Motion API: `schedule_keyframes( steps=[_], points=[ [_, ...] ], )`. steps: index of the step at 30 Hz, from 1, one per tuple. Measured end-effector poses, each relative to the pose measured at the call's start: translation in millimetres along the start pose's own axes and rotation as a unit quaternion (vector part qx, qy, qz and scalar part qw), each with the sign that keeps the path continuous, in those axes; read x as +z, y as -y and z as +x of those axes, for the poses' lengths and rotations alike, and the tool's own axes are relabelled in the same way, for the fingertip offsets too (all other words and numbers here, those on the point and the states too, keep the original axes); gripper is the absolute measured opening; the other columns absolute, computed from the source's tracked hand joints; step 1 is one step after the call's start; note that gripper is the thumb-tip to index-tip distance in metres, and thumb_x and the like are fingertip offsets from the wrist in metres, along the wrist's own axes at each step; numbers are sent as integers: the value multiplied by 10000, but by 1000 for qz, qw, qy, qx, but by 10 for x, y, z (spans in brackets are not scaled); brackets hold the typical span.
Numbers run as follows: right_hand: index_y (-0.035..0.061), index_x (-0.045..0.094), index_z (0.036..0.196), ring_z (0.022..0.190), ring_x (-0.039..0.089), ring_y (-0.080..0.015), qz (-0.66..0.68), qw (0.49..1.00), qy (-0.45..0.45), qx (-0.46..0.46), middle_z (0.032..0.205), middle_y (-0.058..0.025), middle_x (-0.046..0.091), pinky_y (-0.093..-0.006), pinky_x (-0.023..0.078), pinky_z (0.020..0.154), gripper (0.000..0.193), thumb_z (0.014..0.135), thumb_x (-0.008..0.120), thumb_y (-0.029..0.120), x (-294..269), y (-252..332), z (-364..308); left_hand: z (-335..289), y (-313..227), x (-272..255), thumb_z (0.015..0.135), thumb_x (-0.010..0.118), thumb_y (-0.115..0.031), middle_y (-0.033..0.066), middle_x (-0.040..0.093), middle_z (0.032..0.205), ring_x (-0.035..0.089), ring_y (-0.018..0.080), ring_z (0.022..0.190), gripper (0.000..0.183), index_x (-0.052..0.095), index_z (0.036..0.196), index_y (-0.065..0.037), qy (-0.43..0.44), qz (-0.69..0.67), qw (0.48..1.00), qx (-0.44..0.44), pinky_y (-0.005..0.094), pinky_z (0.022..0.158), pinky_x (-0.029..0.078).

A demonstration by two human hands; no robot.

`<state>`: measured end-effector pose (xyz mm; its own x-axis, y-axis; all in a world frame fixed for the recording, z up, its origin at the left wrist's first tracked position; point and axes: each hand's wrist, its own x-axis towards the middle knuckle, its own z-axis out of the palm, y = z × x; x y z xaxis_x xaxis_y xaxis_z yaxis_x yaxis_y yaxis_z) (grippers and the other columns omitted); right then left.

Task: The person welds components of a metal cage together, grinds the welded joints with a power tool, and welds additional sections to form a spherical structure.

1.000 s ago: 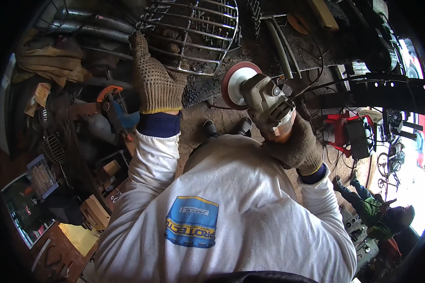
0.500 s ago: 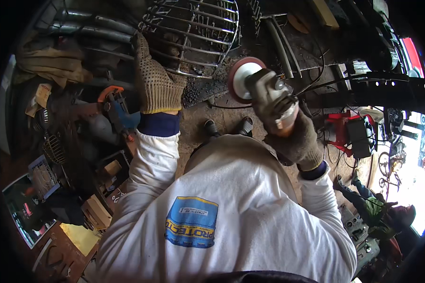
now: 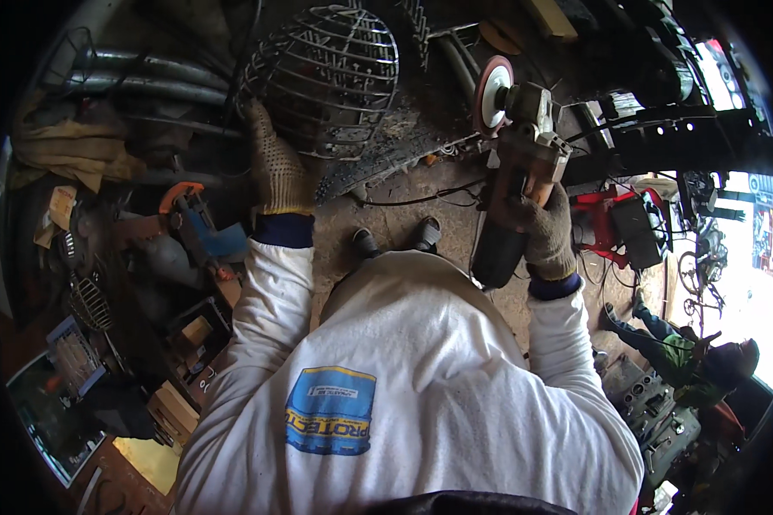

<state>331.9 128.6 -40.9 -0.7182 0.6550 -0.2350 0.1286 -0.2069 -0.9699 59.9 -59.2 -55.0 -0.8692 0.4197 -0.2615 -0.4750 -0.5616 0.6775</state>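
Grinder (image 3: 534, 137): held upper right of centre, tilted, with its disc end uppermost and its dark lower end pointed down the frame.
Disc (image 3: 495, 96): carried at the grinder's upper left – reddish at the rim, white in the middle – and kept apart from the cage.
Right hand (image 3: 548, 236): gloved in brown knit and wrapped around the grinder's body, right of centre.
Left hand (image 3: 282, 176): gloved in dotted knit and placed at the lower left edge of the cage; the fingers are partly lost in shadow, so whether a bar is pinched cannot be told.
Cage (image 3: 343, 75): a rounded form made of shiny metal bars, seen at the top, left of centre, over a dark tabletop (image 3: 434, 129) strewn with grit.
Cable (image 3: 438, 196): strung across the middle of the frame, above a brown floor (image 3: 404, 199) on which sandalled feet (image 3: 428, 233) are planted.
Upper left: metal pipes (image 3: 155, 90) are laid above a brown cloth (image 3: 69, 150); lower down, an orange-and-blue tool (image 3: 204, 233) is seen.
Right: a red stool (image 3: 594, 215) is partly covered by a dark box (image 3: 637, 232); beneath, another person (image 3: 674, 356) is seen, dressed in green.
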Motion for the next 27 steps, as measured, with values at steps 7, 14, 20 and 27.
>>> schedule_keyframes(
  steps=[7,14,20,27],
  points=[
    [26,580,1254,834,666,-138,99,994,-7,-45,1013,-41,674,-283,542,719,514,815,771,213,-346,-264,237,155,145,-437,1029,594,-368,76,612,1367,649,204,1126,503,514,1426,-70,47,-45,996,-58,366,935,568],
    [38,542,1280,865,624,-140,155,985,-23,-73,1051,-46,640,-283,493,727,501,859,720,245,-441,-95,347,176,-75,-805,1014,624,-291,131,664,1235,668,259,1090,428,575,1318,5,-5,103,991,-80,413,922,569],
    [-17,479,1387,1086,669,-359,327,941,51,-65,1257,-229,632,-475,571,950,614,884,726,233,-433,0,218,-406,-617,-701,988,637,-216,129,697,1023,696,218,905,296,638,1176,13,11,248,964,-95,357,822,589],
    [23,398,1491,1294,540,-338,351,927,120,-50,1405,-187,553,-503,436,1106,645,955,626,298,-413,-69,252,-637,-93,-673,952,705,-200,77,691,1052,692,151,939,339,624,1212,2,475,570,592,313,293,837,603]
  ],
)
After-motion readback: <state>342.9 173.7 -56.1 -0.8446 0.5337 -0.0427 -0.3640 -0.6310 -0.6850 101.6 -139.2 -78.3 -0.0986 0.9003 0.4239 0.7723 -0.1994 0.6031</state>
